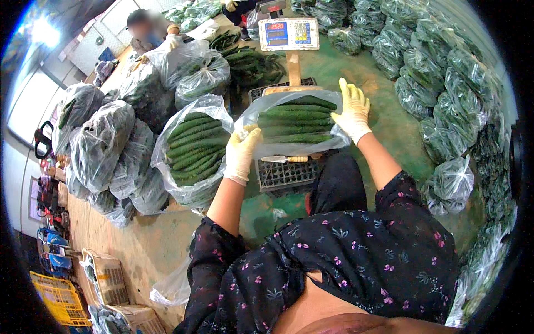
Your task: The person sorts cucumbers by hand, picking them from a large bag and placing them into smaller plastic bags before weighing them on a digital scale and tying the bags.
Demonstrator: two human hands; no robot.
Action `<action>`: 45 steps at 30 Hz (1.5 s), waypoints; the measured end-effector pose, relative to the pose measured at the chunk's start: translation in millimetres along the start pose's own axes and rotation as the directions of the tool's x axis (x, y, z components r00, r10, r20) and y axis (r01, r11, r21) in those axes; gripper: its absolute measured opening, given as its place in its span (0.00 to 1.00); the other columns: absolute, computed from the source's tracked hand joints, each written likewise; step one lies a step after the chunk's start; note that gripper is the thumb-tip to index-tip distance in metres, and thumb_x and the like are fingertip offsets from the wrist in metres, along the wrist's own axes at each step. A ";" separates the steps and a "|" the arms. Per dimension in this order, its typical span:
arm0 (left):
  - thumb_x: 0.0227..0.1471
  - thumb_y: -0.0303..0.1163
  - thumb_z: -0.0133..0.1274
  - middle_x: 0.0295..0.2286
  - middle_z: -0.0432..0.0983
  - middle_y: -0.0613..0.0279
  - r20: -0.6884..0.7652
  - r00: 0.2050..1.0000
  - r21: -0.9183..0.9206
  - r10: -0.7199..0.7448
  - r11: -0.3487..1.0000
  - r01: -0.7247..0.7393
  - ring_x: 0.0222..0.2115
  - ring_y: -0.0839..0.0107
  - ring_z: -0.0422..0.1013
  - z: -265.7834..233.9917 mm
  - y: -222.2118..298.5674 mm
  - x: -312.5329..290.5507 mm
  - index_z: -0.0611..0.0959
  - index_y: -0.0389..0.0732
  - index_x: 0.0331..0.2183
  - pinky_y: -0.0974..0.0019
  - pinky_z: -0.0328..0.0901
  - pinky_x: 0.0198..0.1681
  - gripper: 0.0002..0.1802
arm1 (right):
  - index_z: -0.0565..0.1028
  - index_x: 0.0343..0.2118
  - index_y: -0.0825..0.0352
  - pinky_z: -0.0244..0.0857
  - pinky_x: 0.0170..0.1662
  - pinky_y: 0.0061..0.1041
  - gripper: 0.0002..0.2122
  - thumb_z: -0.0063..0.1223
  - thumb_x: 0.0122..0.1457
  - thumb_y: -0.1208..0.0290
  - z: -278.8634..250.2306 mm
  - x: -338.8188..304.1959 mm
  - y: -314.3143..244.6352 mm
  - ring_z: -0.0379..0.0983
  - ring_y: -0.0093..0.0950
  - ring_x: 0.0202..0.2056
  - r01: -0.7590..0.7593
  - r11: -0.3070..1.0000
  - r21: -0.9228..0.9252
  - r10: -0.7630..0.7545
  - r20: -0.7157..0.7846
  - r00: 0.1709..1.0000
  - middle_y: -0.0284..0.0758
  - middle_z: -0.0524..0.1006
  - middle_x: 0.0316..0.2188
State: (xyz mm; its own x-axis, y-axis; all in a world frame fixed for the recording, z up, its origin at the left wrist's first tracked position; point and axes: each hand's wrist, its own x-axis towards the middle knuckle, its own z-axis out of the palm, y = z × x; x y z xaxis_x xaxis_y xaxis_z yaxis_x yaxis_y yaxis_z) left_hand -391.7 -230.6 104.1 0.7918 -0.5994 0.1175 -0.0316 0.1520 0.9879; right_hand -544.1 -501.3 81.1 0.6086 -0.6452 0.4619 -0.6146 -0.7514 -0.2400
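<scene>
A clear plastic bag (245, 119) of green cucumbers (297, 119) lies in front of me on the platform of a scale. My left hand (242, 153), in a pale glove, pinches the bag's left edge. My right hand (354, 111), gloved too, is spread with its fingers pointing up and its palm side against the bag's right end. Beside my left hand stands another open bag (158, 153) with cucumbers (193, 147) in a neat row. Just below the scale load, a knife (285, 159) with a wooden handle rests on a black crate (283, 175).
The scale's display (289, 34) rises on a post behind the load. Filled bags (103, 142) crowd the left, and more bags (445, 100) are heaped along the right. Loose cucumbers (247, 64) lie beyond, near another person (147, 33). A yellow crate (58, 298) sits lower left.
</scene>
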 end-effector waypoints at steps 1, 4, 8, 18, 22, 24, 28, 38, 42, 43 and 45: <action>0.50 0.33 0.54 0.28 0.76 0.62 0.002 0.999 0.028 -0.053 0.998 0.053 0.28 0.74 0.71 -4.4 -0.7 0.5 0.78 0.34 0.38 0.71 0.65 0.36 0.15 | 0.44 0.62 0.52 0.47 0.56 0.50 0.51 0.67 0.36 0.63 15.1 4.9 22.8 0.53 0.44 0.56 -0.084 0.996 -0.040 0.086 0.038 0.996 0.40 0.59 0.53; 0.50 0.34 0.53 0.26 0.76 0.60 0.002 0.986 0.017 -0.164 0.986 0.164 0.26 0.71 0.72 -31.3 -11.3 0.4 0.79 0.33 0.33 0.70 0.65 0.35 0.13 | 0.44 0.62 0.56 0.63 0.46 0.42 0.46 0.61 0.42 0.67 14.4 7.1 60.7 0.70 0.46 0.43 -0.313 0.950 0.001 0.302 0.253 0.919 0.46 0.68 0.49; 0.51 0.32 0.51 0.30 0.76 0.58 0.143 0.963 -0.119 -0.229 0.962 0.247 0.27 0.71 0.72 -38.5 -9.3 -1.1 0.78 0.34 0.33 0.68 0.67 0.33 0.11 | 0.56 0.59 0.65 0.67 0.43 0.30 0.33 0.53 0.47 0.73 11.4 11.8 109.0 0.74 0.35 0.37 -0.489 0.768 0.413 0.177 0.597 0.783 0.42 0.74 0.41; 0.53 0.33 0.47 0.28 0.74 0.59 0.332 0.851 0.815 0.407 0.330 -0.476 0.28 0.71 0.70 -21.6 142.6 61.9 0.78 0.36 0.28 0.72 0.65 0.34 0.10 | 0.69 0.49 0.67 0.65 0.29 0.15 0.17 0.51 0.56 0.71 -131.7 105.4 4.6 0.65 0.16 0.23 -0.180 -0.215 0.960 -0.114 0.158 0.981 0.32 0.73 0.32; 0.53 0.29 0.49 0.31 0.75 0.58 0.184 0.960 -0.261 0.209 0.952 -0.157 0.32 0.72 0.71 -25.1 239.0 63.6 0.78 0.34 0.32 0.72 0.66 0.38 0.08 | 0.70 0.48 0.67 0.71 0.34 0.28 0.17 0.48 0.53 0.75 -199.5 134.1 39.3 0.76 0.33 0.29 -0.054 -0.316 0.947 -0.172 -0.001 0.985 0.43 0.78 0.32; 0.53 0.27 0.48 0.33 0.75 0.56 0.244 0.827 0.282 0.506 0.779 -0.560 0.34 0.73 0.71 -42.7 269.6 47.5 0.77 0.33 0.35 0.71 0.67 0.39 0.08 | 0.60 0.56 0.67 0.71 0.36 0.25 0.25 0.45 0.53 0.83 -245.8 99.1 -0.2 0.75 0.28 0.30 0.152 -0.260 0.953 -0.120 -0.189 0.975 0.41 0.76 0.35; 0.55 0.25 0.44 0.31 0.76 0.61 0.229 0.767 0.292 0.599 0.710 -0.641 0.34 0.72 0.71 2.9 296.9 1.7 0.79 0.34 0.35 0.71 0.65 0.40 0.10 | 0.58 0.59 0.65 0.67 0.46 0.23 0.27 0.45 0.55 0.84 -303.1 59.1 -6.8 0.72 0.26 0.40 0.610 0.211 0.764 -0.374 -0.513 0.773 0.37 0.67 0.53; 0.47 0.34 0.53 0.21 0.72 0.61 0.671 0.390 0.299 0.630 0.251 -0.920 0.23 0.69 0.68 138.9 247.9 -104.5 0.80 0.39 0.23 0.68 0.64 0.29 0.09 | 0.57 0.58 0.64 0.67 0.39 0.25 0.31 0.56 0.52 0.65 -279.2 -78.6 -64.2 0.71 0.23 0.36 -0.003 0.325 0.946 -0.737 0.255 0.626 0.35 0.73 0.40; 0.38 0.39 0.59 0.20 0.69 0.55 0.722 0.331 0.384 0.608 0.047 -0.922 0.21 0.54 0.66 174.2 241.0 -115.0 0.76 0.39 0.20 0.60 0.64 0.29 0.13 | 0.60 0.55 0.66 0.65 0.32 0.23 0.24 0.51 0.56 0.68 -229.4 -69.5 -53.8 0.68 0.21 0.29 0.871 0.461 0.167 -0.687 -0.555 0.470 0.30 0.72 0.33; 0.37 0.37 0.63 0.21 0.69 0.59 0.606 0.387 0.386 0.695 0.169 -0.907 0.21 0.63 0.67 168.4 238.8 -109.9 0.75 0.38 0.23 0.64 0.64 0.26 0.15 | 0.65 0.51 0.66 0.63 0.28 0.20 0.19 0.49 0.57 0.68 -240.7 -74.1 -38.8 0.67 0.19 0.25 0.472 0.403 0.784 -0.521 -0.228 0.823 0.30 0.74 0.30; 0.33 0.36 0.69 0.25 0.69 0.66 0.437 0.644 0.361 0.628 0.534 -0.765 0.25 0.77 0.67 153.7 219.2 -96.0 0.72 0.35 0.35 0.72 0.64 0.26 0.28 | 0.76 0.36 0.66 0.53 0.19 0.16 0.09 0.50 0.58 0.68 -268.3 -86.1 -43.7 0.60 0.15 0.16 -0.249 0.188 0.950 -0.331 0.300 0.895 0.29 0.76 0.22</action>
State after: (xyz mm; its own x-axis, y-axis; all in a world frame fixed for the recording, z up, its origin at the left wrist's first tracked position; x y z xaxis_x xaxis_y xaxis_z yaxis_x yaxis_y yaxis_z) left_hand -568.3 -260.6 325.0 0.2237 -0.6336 0.7406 -0.8425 0.2563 0.4738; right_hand -704.3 -375.9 280.9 0.8983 -0.3702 0.2368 0.2101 -0.1115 -0.9713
